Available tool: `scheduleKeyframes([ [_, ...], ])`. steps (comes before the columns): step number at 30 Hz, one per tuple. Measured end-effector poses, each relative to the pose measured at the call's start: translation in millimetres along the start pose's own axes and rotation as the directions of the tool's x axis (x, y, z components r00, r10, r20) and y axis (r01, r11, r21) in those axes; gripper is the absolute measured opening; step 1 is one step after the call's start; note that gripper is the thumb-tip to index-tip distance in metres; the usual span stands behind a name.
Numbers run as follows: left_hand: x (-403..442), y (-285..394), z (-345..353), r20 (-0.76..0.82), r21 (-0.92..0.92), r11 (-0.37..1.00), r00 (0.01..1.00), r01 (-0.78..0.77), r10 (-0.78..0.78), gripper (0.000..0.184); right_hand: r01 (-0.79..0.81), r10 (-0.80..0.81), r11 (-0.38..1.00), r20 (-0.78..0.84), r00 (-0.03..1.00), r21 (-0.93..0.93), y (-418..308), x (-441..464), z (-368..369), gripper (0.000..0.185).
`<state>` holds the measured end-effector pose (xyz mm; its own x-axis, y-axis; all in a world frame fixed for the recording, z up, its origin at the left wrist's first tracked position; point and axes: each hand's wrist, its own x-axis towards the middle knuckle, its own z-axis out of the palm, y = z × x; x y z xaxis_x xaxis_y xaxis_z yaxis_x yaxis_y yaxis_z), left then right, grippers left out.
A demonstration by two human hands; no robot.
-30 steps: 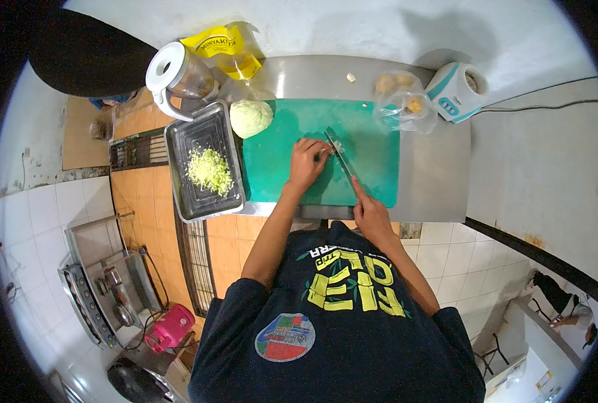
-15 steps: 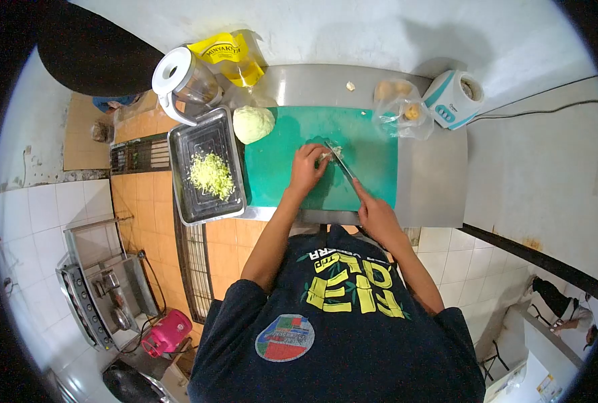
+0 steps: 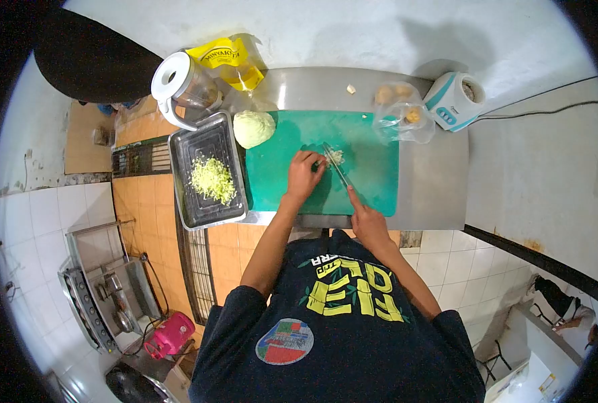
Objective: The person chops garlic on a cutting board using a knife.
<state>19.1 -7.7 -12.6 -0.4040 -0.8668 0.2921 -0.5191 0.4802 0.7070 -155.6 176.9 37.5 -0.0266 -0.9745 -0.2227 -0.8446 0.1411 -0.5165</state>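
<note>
My right hand (image 3: 370, 223) grips a knife (image 3: 338, 168) by its handle, the blade slanting up and left over the green cutting board (image 3: 369, 185). Just left of the blade, my left hand (image 3: 305, 176) rests on the board with its fingers curled together. Whatever sits under those fingertips is too small and hidden to name. Finely chopped pale bits (image 3: 337, 158) lie against the right side of the blade. A pale green cabbage (image 3: 253, 129) sits at the board's upper left corner. Left of the board, a metal tray (image 3: 190, 144) holds a heap of shredded green vegetable (image 3: 213, 181).
Behind the tray stand a blender jug (image 3: 195, 87) and a yellow oil pouch (image 3: 235, 60). A plastic bag (image 3: 406, 117) with round brownish items lies by the board's upper right, beside a white-and-blue blender base (image 3: 453, 101). Another person (image 3: 567, 312) is far off at lower right.
My right hand has shifted slightly left and toward me with the knife, whose blade lies a little further left. More of the chopped bits show beside it. My left hand stays almost in place.
</note>
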Motion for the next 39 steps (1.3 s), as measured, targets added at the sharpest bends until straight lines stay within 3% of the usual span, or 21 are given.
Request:
scheduleKeyframes([
  [6,3,0,2,-0.010,0.026,0.999,0.999,-0.038,0.038,0.009,0.047,-0.048,0.998,-0.022,0.999,-0.050,-2,38,5,0.081],
  [9,3,-3,4,0.015,0.002,1.000,1.000,0.021,-0.021,0.009,0.051,-0.051,0.996,0.001,0.999,0.068,-7,53,-18,0.077],
  [12,3,-2,5,-0.049,-0.034,0.999,0.999,-0.013,0.011,0.010,0.036,-0.035,0.993,-0.010,0.999,0.115,-8,43,-26,0.074],
  [18,-4,0,6,-0.021,-0.029,0.997,0.997,0.070,-0.070,0.010,0.073,-0.069,0.995,-0.051,0.996,0.071,2,18,6,0.078],
  [21,-2,-6,11,-0.020,-0.060,0.997,0.998,0.053,-0.055,0.011,0.042,-0.043,0.998,-0.006,0.999,-0.036,8,30,18,0.080],
  [24,-1,-3,4,0.015,-0.036,0.998,0.999,0.042,-0.041,0.015,0.073,-0.073,0.997,-0.028,0.997,0.018,0,51,4,0.077],
  [27,1,-4,-9,0.042,-0.060,0.997,0.998,-0.042,0.044,0.020,-0.005,-0.005,0.995,0.090,0.996,0.100,-3,59,-18,0.079],
  [30,-1,1,-19,0.028,0.008,0.999,0.999,-0.035,0.035,0.025,0.037,-0.039,0.987,0.007,0.999,0.158,-6,37,-29,0.078],
  [33,-4,1,-16,0.030,0.122,0.992,0.999,-0.016,0.012,0.021,0.063,-0.059,0.989,-0.036,0.998,0.134,-4,18,-20,0.075],
  [36,-3,-6,-8,0.045,0.099,0.995,0.999,0.016,-0.020,0.020,0.041,-0.043,0.995,0.012,0.999,0.093,0,11,-5,0.077],
  [39,-3,-7,-6,0.025,0.041,0.999,0.999,0.023,-0.024,0.007,0.045,-0.043,0.998,0.035,0.998,-0.040,1,10,3,0.080],
])
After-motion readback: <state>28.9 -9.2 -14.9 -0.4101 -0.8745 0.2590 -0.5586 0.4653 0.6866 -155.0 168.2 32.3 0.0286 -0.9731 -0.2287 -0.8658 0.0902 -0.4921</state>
